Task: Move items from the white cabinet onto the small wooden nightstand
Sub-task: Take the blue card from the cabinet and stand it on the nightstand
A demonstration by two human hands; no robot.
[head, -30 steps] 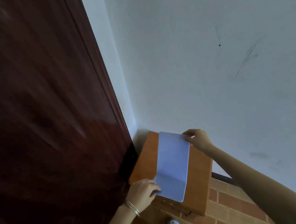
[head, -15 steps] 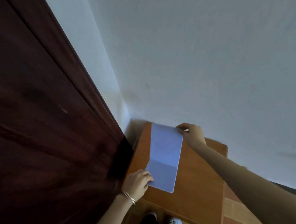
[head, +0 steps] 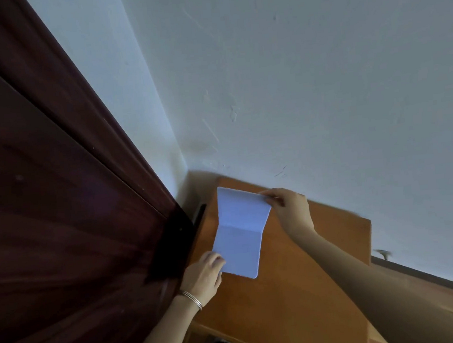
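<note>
Further over the nightstand (head: 301, 297) than before, the sheet (head: 239, 233) was held between the left hand (head: 203, 277), pinching its near corner, and the right hand (head: 291, 212), pinching the far one. An uneven release might slide it off.

The sheet of paper (head: 239, 233) is over the nightstand (head: 301, 297), between the hands; the left hand (head: 203, 274) holds its near left corner, the right hand (head: 290, 212) pinches its far right corner; a door (head: 58, 215) stands left of the left hand; the wall (head: 321, 79) rises just behind the right hand.
</note>
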